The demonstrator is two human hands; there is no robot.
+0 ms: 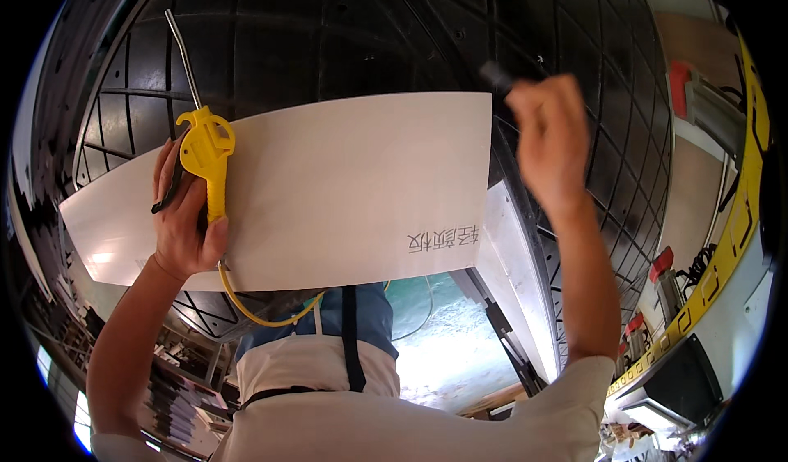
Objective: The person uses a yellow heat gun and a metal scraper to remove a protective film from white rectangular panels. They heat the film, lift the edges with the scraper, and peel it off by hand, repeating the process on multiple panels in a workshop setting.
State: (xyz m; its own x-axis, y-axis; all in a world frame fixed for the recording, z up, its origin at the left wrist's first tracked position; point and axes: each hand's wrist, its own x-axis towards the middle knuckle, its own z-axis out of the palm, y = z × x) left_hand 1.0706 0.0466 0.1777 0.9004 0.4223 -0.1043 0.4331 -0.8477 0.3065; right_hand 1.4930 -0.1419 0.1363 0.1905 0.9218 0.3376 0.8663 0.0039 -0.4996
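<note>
My left hand (187, 224) is wrapped round the handle of a yellow air blow gun (205, 154). Its thin bent metal nozzle (183, 55) points away from me, and a yellow air hose (261, 321) hangs from the handle's lower end. The gun is over the left part of a long white panel (353, 191) with dark writing near its right end. Off the panel's far right corner, my right hand (552, 142) is closed on a short dark object (497, 74). Motion blur and the fingers hide what kind of thing that is.
The panel lies on a black grooved worktable (574, 43). A pale strip (513, 257) runs beside the panel's right end. To the right are red-and-grey clamps (702, 105), a yellow patterned rail (726, 252) and a dark screen-like box (677, 384).
</note>
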